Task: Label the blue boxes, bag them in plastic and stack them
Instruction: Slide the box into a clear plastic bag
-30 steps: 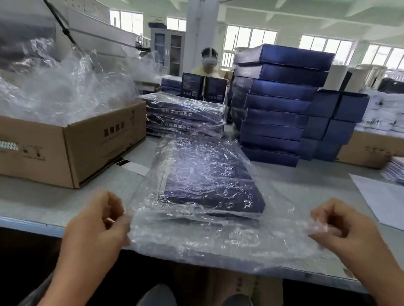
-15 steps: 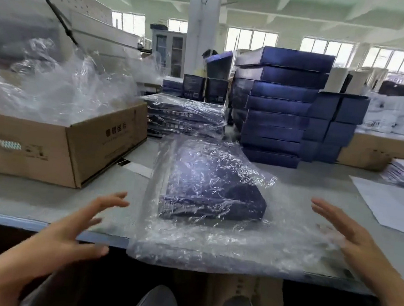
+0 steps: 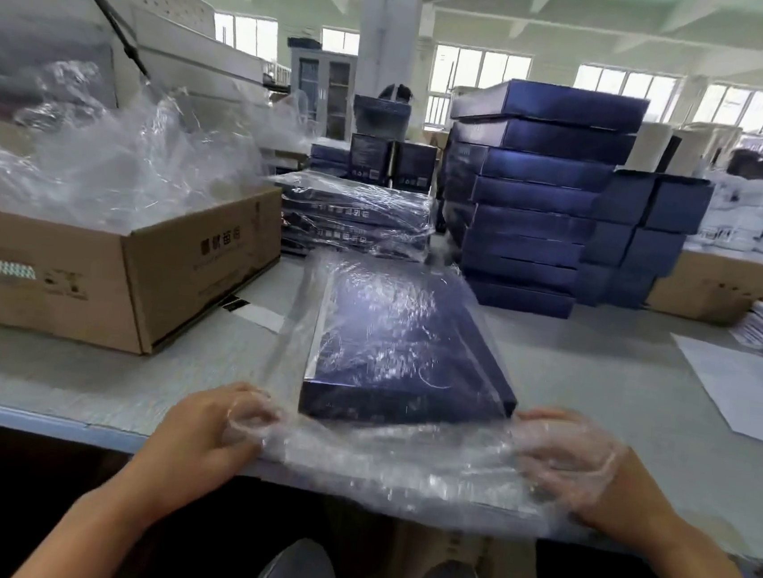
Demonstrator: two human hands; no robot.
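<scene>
The blue box (image 3: 406,351) lies flat inside the plastic bag (image 3: 399,472) on the table (image 3: 594,379), close to the front edge. It is in the same spot as before. A moment ago both hands were open and off the bag. Now the left hand (image 3: 212,431) has its fingers curled round the loose end of the bag. The right hand (image 3: 572,461) lies under the plastic by the box's corner. I cannot tell if it grips.
</scene>
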